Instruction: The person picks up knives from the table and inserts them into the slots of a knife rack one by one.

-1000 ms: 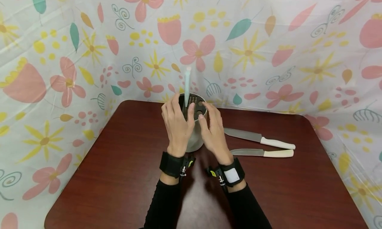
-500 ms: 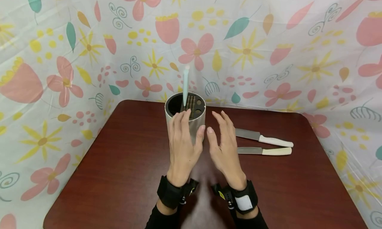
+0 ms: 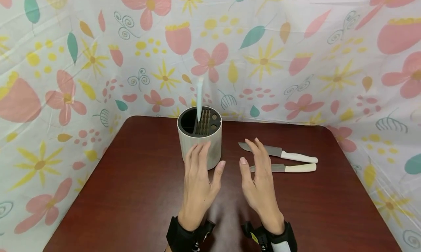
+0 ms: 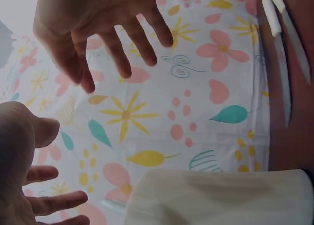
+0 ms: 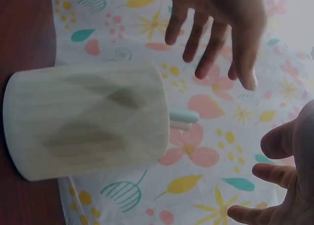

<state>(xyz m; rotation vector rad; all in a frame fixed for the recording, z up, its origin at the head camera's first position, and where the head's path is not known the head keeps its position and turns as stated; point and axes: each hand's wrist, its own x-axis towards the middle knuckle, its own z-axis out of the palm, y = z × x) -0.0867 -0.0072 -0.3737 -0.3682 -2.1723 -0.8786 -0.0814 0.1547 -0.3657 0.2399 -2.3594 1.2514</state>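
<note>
My left hand is held in front of a round white knife block, fingers extended and nothing in them. Opposite it, my right hand has loosely straight fingers and holds nothing; its fingertips overlap two knives in the head view. A dark slotted insert fills the block's top, with a larger opening at its left. From it a light blue handle sticks up. The right wrist view shows the block apart from both hands, with a second, whitish handle beside the blue one.
Right of the block lie a larger white-handled knife and, nearer me, a smaller cream-handled knife, blades pointing left. The brown table ends at a flower-patterned cloth behind and at the sides.
Both hands have left the block's rim, drawing back toward me and moving further apart. The block and the knives stay in place, while the head view has shifted slightly.
</note>
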